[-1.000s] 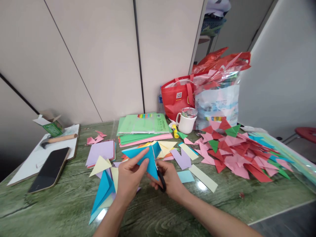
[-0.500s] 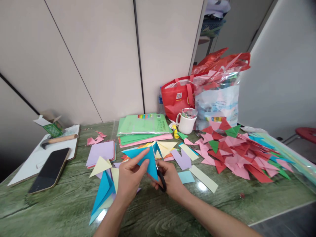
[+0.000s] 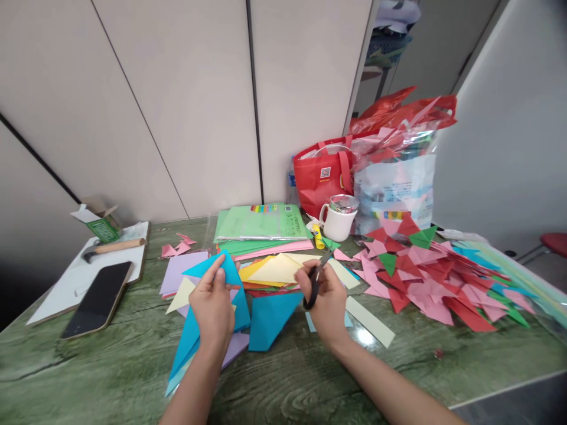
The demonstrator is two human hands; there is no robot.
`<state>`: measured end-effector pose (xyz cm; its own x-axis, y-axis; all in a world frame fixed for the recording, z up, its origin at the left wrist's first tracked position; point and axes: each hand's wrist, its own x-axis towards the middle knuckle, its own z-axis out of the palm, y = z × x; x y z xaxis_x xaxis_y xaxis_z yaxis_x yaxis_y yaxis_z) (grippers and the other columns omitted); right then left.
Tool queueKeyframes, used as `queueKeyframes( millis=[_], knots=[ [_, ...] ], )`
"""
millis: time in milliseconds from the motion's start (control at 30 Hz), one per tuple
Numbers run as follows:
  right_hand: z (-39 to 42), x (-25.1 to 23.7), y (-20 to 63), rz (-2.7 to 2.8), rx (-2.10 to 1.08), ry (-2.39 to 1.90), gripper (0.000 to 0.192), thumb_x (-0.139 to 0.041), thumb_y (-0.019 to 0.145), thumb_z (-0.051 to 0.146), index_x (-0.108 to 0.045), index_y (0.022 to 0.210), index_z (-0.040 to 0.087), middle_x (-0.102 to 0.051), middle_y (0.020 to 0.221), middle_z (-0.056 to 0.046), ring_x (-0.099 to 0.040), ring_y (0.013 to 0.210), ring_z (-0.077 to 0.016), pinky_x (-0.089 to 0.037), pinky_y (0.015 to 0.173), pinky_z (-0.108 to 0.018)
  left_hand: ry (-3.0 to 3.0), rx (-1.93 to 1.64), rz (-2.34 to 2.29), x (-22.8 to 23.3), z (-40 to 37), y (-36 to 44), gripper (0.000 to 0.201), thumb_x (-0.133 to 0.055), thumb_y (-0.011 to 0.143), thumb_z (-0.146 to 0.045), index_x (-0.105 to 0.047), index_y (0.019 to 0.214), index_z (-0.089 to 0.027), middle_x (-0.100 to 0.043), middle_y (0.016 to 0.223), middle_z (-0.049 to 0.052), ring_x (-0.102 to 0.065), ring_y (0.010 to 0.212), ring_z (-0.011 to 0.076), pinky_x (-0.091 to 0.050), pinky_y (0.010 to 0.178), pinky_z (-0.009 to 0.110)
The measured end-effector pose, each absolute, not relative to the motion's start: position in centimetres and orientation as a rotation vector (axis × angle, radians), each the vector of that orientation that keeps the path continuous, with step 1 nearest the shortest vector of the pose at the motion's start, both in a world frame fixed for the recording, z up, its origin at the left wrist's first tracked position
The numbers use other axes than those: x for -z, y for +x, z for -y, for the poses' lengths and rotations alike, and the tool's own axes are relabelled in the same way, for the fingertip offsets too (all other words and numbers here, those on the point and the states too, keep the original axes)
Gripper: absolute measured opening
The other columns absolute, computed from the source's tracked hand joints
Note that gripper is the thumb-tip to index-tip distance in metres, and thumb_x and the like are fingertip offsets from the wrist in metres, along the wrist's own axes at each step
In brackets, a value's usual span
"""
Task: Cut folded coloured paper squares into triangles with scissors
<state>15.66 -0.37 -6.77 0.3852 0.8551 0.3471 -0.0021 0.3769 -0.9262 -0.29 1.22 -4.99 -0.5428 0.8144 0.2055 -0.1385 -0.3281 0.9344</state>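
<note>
I see the green table strewn with paper. Near its front edge my left hand pinches a blue triangle; another blue piece lies beside. My right hand grips scissors, whose raised tips could snag loose sheets.

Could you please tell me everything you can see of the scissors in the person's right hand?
The scissors have black handles, seemingly plastic, and short slim blades that look like metal. The right hand grips them, fingers through the handle loops, with the blades pointing up and away toward the white mug. The blades look nearly closed and touch no paper. They are held above the table, right of the yellow sheets. Finer details are too small to tell.
</note>
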Motion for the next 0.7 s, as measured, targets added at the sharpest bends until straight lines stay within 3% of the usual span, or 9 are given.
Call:
queueKeyframes(
  millis=[100, 200, 300, 433, 700],
  knots=[
    [-0.6, 7.6, 16.3, 1.218, -0.631, -1.193, 0.017, -0.057, 0.073, 0.022, -0.052, 0.089, 0.019, -0.061, 0.090, -0.006, -0.057, 0.085, -0.0213, -0.045, 0.078, -0.035, 0.729, -2.087, -1.255, 5.0, -1.7, -0.7, 0.028, -0.061, 0.073, -0.031, -0.065, 0.095, -0.014, -0.065, 0.074, 0.003, -0.064, 0.072, 0.0161, -0.052, 0.072, 0.033],
    [-1.0, 8.2, 16.5, 1.407, -0.684, -1.316, 0.023, -0.054, 0.069, 0.018, -0.054, 0.091, 0.019, -0.063, 0.098, -0.008, -0.057, 0.092, -0.0247, -0.044, 0.077, -0.036, 0.575, -2.186, -1.232, 4.6, -2.1, -0.9, 0.017, -0.053, 0.078, -0.026, -0.059, 0.090, -0.015, -0.059, 0.070, 0.000, -0.063, 0.070, 0.0125, -0.050, 0.077, 0.032],
    [-0.8, 8.3, 16.3, 1.577, -0.727, -1.383, 0.025, -0.056, 0.064, 0.015, -0.056, 0.088, 0.020, -0.065, 0.089, -0.005, -0.059, 0.082, -0.0237, -0.044, 0.070, -0.032, 0.511, -2.184, -1.249, 4.6, -2.2, -1.0, 0.018, -0.053, 0.077, -0.020, -0.052, 0.095, -0.019, -0.053, 0.066, -0.004, -0.061, 0.061, 0.0096, -0.051, 0.076, 0.033],
    [-0.2, 8.2, 15.9, 1.760, -0.780, -1.421, 0.029, -0.060, 0.057, 0.011, -0.058, 0.083, 0.021, -0.065, 0.074, -0.001, -0.058, 0.067, -0.0204, -0.040, 0.059, -0.026, 0.487, -2.100, -1.287, 4.7, -1.9, -0.9, 0.037, -0.056, 0.074, -0.015, -0.045, 0.108, -0.023, -0.052, 0.064, -0.007, -0.061, 0.056, 0.0097, -0.053, 0.065, 0.031],
    [-0.1, 7.9, 15.8, 1.763, -0.818, -1.381, 0.021, -0.054, 0.059, 0.008, -0.060, 0.073, 0.021, -0.064, 0.063, 0.001, -0.055, 0.058, -0.0175, -0.036, 0.053, -0.023, 0.662, -1.786, -1.301, 3.6, -0.4, 0.3, 0.054, -0.046, 0.083, -0.028, -0.029, 0.134, -0.021, -0.062, 0.051, -0.003, -0.059, 0.039, 0.0140, -0.042, 0.039, 0.021]
  ],
)
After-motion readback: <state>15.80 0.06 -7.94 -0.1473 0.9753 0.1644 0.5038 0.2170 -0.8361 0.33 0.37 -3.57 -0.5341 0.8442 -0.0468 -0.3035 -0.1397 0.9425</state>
